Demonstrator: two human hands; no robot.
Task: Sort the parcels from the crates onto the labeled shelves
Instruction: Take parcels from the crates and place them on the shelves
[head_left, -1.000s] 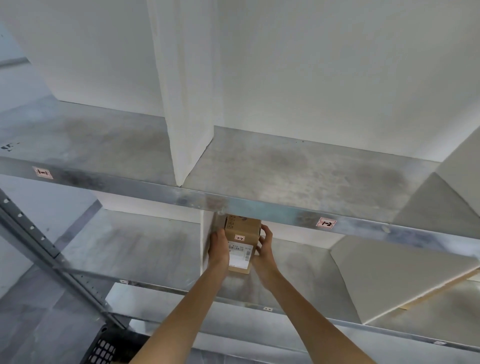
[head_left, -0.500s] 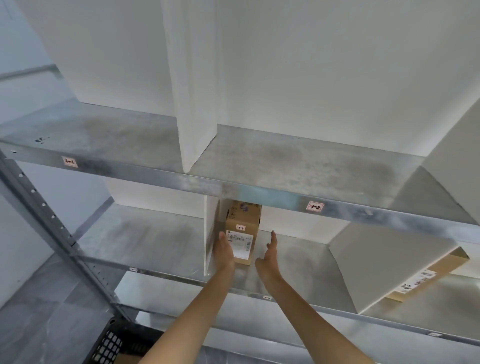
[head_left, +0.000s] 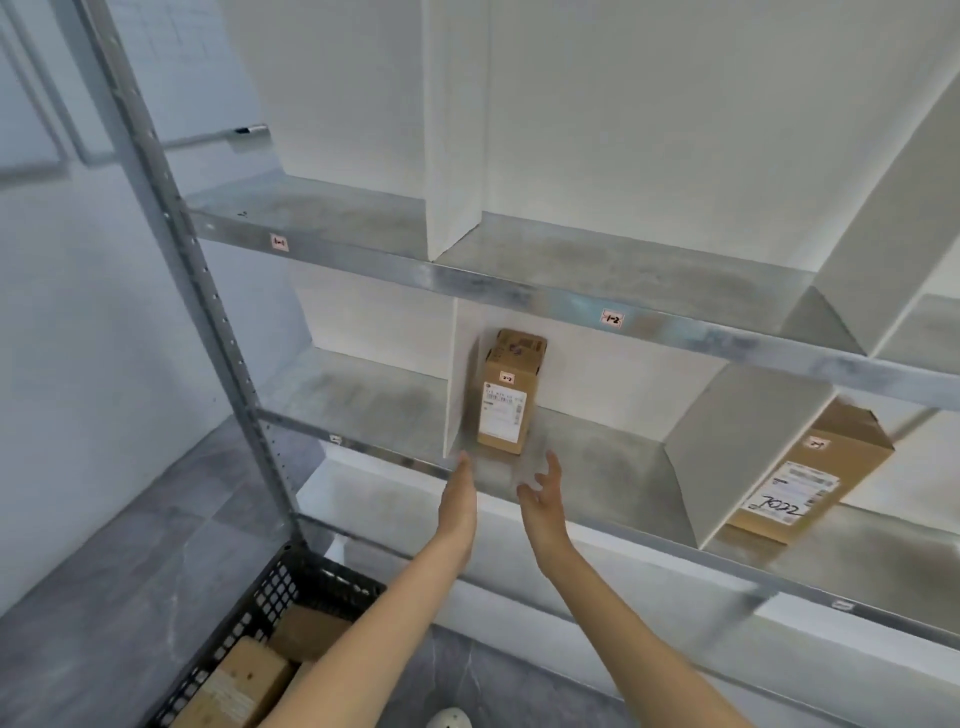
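Galvanised steel shelving (head_left: 597, 260) stands against a white wall, split into bays by white divider boards (head_left: 460, 379), over a grey tiled floor (head_left: 130, 571). On the middle shelf (head_left: 608, 467) a small cardboard parcel (head_left: 506, 395) stands upright at the left end of its bay, just beside the divider, its white shipping label and a small pink tag facing the near side (the tag is too small to read surely). Nothing touches it. The left hand (head_left: 457, 499) reaches toward the shelf's front edge with fingers straight, somewhat blurred, holding nothing. The right hand (head_left: 543, 499) is beside it, fingers loosely spread and empty, just short of the parcel. On the front rail of the upper shelf is a pink label (head_left: 612, 318) reading 1-2. One bay to the right, a larger parcel (head_left: 810, 478) leans against a tilted divider, with 7022 handwritten on its label. At the lower left a black plastic crate (head_left: 270, 613) sits on the floor beside the shelf's perforated upright (head_left: 208, 322), with more cardboard parcels (head_left: 244, 680) inside.
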